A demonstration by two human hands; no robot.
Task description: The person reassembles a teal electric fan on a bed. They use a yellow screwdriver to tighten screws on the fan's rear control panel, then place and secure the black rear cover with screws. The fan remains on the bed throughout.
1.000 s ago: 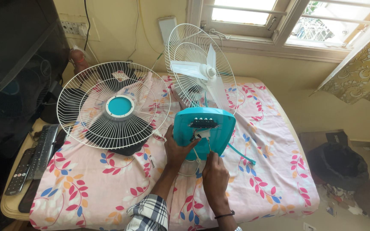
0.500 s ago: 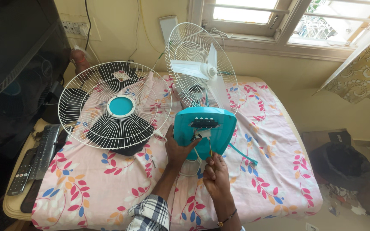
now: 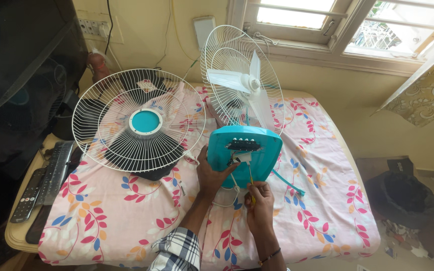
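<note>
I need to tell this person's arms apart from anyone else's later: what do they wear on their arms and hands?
Both hands are bare, without gloves. The left arm has a rolled-up checked sleeve in dark blue, white and grey. The right wrist carries a thin dark band. No rings show.

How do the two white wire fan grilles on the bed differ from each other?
The loose grille rests tilted on the flowered bedsheet beside the fan, detached; the mounted grille stands upright on the fan. The loose grille has a teal centre disc; the mounted grille has white blades in front of it. Both are round white wire. The left hand steadies the teal base; the right hand holds a screwdriver.
</note>
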